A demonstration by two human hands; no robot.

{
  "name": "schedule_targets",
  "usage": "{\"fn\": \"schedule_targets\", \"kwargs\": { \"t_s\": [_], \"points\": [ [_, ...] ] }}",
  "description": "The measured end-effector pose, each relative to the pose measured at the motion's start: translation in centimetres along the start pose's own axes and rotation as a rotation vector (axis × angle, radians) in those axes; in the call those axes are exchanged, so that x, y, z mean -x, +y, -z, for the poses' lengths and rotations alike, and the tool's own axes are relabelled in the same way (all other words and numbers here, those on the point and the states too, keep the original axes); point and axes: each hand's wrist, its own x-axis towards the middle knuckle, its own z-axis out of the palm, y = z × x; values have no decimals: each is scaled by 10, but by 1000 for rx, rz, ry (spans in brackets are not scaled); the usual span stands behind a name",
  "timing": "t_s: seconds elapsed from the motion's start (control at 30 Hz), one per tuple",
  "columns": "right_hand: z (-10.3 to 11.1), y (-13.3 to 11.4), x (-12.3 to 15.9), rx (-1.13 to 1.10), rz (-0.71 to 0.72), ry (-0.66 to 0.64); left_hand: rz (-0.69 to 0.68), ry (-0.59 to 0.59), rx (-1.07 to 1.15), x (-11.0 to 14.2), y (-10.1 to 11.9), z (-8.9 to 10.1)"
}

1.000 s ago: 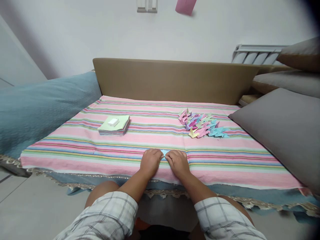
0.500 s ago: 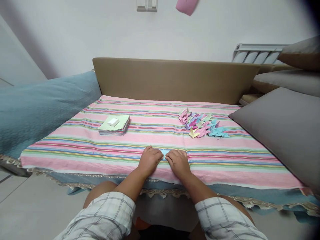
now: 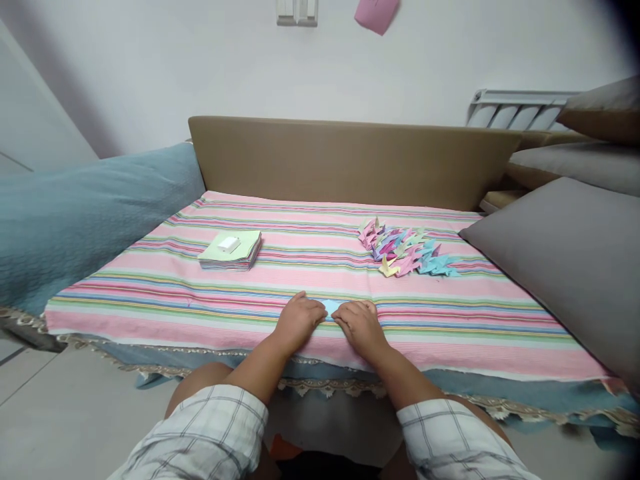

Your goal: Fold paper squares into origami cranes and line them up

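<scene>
A small piece of light blue paper point(image 3: 331, 307) lies on the striped cloth, its middle showing between my two hands. My left hand point(image 3: 299, 320) is closed on the paper's left side, fingertips and thumb pressed together. From the other side, my right hand point(image 3: 359, 324) grips the right edge in the same way. Both hands rest low against the cloth and hide the ends of the paper. Beyond my right hand lies a heap of folded paper cranes point(image 3: 407, 253) in pink, purple, yellow, green and blue.
A stack of coloured paper squares point(image 3: 230, 257) with a small white block point(image 3: 229, 244) on top sits to the left. The striped cloth point(image 3: 300, 267) covers the seat before a brown backrest point(image 3: 350, 160). Grey cushions point(image 3: 565, 260) are piled on the right; a blue armrest point(image 3: 100, 213) stands left.
My hands are slightly farther apart, and a bit more of the blue paper shows between them. The view has shifted slightly.
</scene>
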Motion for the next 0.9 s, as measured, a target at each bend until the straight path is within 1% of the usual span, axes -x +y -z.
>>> {"fn": "schedule_targets", "kwargs": {
  "t_s": [0.13,0.27,0.37,0.47,0.6,0.77,0.9],
  "points": [
    [1,1,-1,5,11,-33,24,-28,-4,1,1,4],
    [4,-2,-2,17,6,-61,-2,-26,-28,2,1,4],
    [8,-3,-1,34,2,-83,-14,-47,-61,3,2,5],
    [11,-5,1,56,20,-107,-12,-76,-112,4,6,7],
    [12,-6,6,92,44,-131,-9,-83,-184,8,15,12],
    [9,-7,9,150,44,-108,3,-115,-231,15,24,11],
    [8,-7,11,184,26,-70,26,-106,-262,18,28,10]
  ]
}}
